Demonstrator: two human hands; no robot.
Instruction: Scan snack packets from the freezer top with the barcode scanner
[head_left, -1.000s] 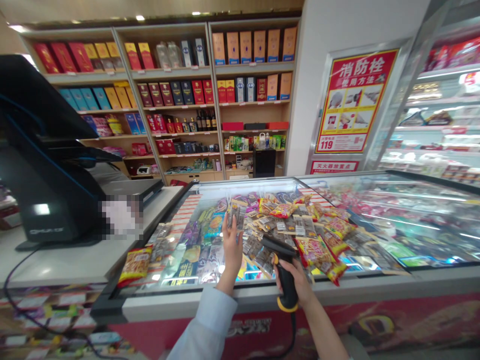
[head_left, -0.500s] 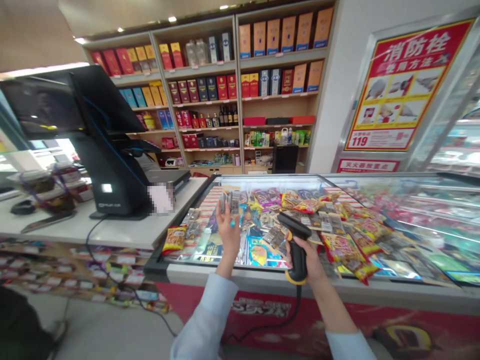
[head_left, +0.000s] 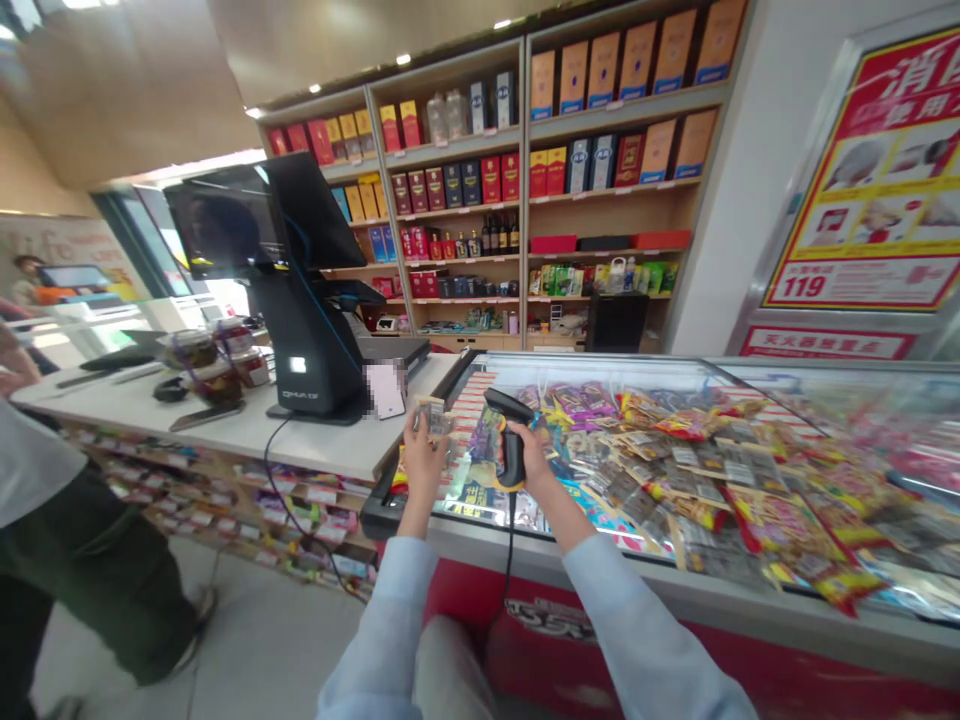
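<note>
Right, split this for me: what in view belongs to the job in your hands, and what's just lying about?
In use:
left hand holding a small packet
right hand gripping a black-and-yellow barcode scanner and its cable

Just around:
snack packets in the glass-topped freezer
checkout terminal
jars on the counter
wall shelves of boxed goods

**Left hand** (head_left: 424, 462): grips a small foil snack packet (head_left: 433, 418) upright between thumb and fingers.
**Right hand** (head_left: 530, 458): grips a black corded barcode scanner (head_left: 511, 445) with yellow trim, its head aimed far and left, just beside the packet.
**Below the hands**: a glass-topped chest freezer (head_left: 600, 367) filled with snack packets (head_left: 675, 470).
**Left**: a white counter (head_left: 225, 432) carrying a black POS terminal (head_left: 307, 350).
**Far**: wooden shelves (head_left: 600, 205) of boxed liquor.
**Near left**: a person in dark green trousers (head_left: 82, 560).
</note>
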